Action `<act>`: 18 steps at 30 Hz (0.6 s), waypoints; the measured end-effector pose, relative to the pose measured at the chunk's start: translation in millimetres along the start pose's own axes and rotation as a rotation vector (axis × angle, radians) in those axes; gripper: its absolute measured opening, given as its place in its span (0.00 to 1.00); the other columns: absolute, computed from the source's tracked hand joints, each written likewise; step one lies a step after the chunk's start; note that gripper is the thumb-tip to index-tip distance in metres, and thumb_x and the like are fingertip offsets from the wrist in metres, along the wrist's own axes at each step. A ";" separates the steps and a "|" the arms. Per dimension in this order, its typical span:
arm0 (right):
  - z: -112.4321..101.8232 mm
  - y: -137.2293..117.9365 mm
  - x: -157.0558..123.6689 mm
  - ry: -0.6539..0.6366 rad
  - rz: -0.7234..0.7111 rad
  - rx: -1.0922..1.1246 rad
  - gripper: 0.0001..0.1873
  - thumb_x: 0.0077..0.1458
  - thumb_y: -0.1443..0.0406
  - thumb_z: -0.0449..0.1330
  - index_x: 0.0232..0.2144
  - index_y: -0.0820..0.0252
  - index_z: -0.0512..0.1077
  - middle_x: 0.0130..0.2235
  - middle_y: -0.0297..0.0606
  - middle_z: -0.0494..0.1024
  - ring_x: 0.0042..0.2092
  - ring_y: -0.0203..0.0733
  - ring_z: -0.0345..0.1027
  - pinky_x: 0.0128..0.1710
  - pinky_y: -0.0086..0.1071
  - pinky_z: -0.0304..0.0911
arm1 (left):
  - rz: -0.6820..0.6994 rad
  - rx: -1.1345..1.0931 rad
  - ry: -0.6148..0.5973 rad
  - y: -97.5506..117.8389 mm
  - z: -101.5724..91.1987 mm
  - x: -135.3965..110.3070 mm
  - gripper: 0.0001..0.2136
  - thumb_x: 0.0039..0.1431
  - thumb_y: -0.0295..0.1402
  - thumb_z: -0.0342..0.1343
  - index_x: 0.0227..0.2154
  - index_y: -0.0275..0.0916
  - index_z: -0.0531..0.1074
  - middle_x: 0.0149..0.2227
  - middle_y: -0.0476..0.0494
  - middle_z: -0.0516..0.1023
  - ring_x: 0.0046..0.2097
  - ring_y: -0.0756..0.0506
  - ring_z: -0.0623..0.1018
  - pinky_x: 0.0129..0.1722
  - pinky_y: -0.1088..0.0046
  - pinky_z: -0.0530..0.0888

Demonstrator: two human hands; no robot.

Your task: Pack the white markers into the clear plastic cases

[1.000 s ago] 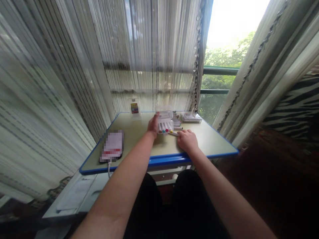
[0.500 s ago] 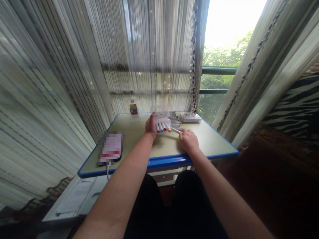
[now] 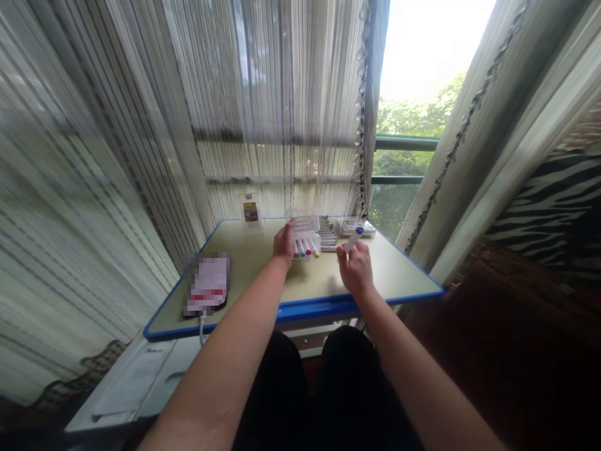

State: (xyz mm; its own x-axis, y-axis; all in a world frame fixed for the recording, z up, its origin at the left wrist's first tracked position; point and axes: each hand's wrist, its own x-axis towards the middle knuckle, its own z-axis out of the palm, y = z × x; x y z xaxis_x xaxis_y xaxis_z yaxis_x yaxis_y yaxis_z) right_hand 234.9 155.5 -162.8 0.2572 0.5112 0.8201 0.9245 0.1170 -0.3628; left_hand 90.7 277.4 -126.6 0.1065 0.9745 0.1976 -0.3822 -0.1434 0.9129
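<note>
My left hand (image 3: 283, 243) is closed on the left side of a clear plastic marker case (image 3: 305, 224), tilted above the table with its lid raised. Several white markers (image 3: 307, 245) lie side by side in it, their ends brown, blue, red and yellow. In my right hand (image 3: 355, 268) is a white marker with a blue end (image 3: 355, 238), held slanting upward, to the right of the case. More markers (image 3: 328, 232) lie in a row on the table just behind and right of the case.
The cream table (image 3: 253, 275) has a blue edge. At its back right lies another clear case (image 3: 357, 227); at the back left stands a clear container with a yellow label (image 3: 250, 212). A phone-like device (image 3: 207, 285), blurred out, has a white cable (image 3: 202, 329).
My right hand has turned the marker from pointing left at the case to pointing up and right, away from it. The left hand still holds the case in about the same place.
</note>
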 end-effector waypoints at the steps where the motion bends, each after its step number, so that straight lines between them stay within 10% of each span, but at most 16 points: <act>1: -0.5 -0.9 -0.9 0.003 -0.015 0.048 0.22 0.63 0.53 0.43 0.31 0.59 0.70 0.35 0.45 0.74 0.40 0.47 0.65 0.42 0.39 0.61 | 0.011 0.017 0.003 -0.8 -0.6 0.4 0.25 0.43 0.54 0.58 0.33 0.35 0.76 0.29 0.44 0.79 0.33 0.45 0.78 0.30 0.73 0.71; 12: -9.4 -10.8 -6.2 -0.131 0.008 0.359 0.12 0.60 0.56 0.50 0.34 0.57 0.66 0.22 0.30 0.68 0.22 0.35 0.61 0.24 0.27 0.56 | 0.056 0.022 -0.030 -3.8 -1.0 0.8 0.24 0.42 0.52 0.59 0.35 0.35 0.78 0.32 0.42 0.80 0.36 0.43 0.79 0.36 0.71 0.72; 18: -2.4 -10.1 -5.6 -0.217 -0.107 0.136 0.12 0.55 0.60 0.53 0.23 0.57 0.67 0.25 0.35 0.72 0.26 0.36 0.65 0.28 0.28 0.57 | 0.058 0.023 -0.049 -3.5 -0.7 1.3 0.24 0.44 0.52 0.58 0.35 0.35 0.77 0.33 0.42 0.81 0.38 0.43 0.79 0.37 0.72 0.73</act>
State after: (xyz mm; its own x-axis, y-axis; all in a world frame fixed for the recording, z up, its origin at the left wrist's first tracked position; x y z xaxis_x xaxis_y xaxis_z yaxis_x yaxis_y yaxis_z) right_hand 224.8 149.4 -162.7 0.0799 0.6587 0.7482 0.8933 0.2857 -0.3469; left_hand 91.5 279.2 -129.8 0.1298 0.9550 0.2668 -0.3677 -0.2035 0.9074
